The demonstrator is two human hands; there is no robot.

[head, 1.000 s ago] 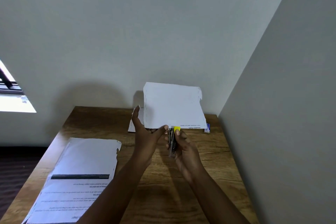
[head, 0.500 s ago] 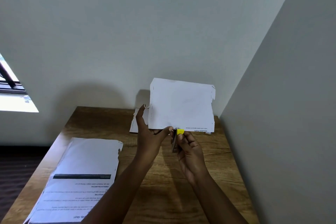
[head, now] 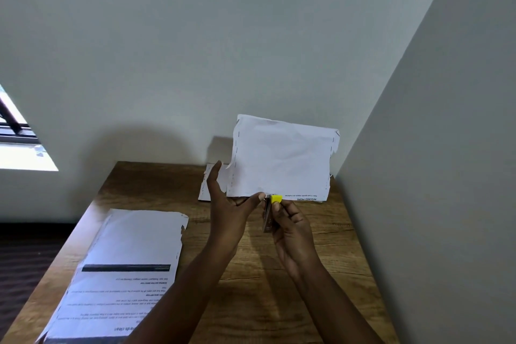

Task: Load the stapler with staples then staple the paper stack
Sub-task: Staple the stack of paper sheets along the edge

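Though creased, white paper stack [head: 282,159] upright.

Wooden table [head: 279,301], grain visible, set into a wall corner. Printed sheets [head: 122,274] lie flat on its left front part, text upside down, dark bar across, right edge ragged, near corner running past the table's front-left edge. More paper [head: 208,190] lies at the back by the wall, mostly hidden behind the hand.

left hand [head: 227,205] pinches paper stack [head: 282,159] | right hand [head: 291,225] grips stapler [head: 268,216]
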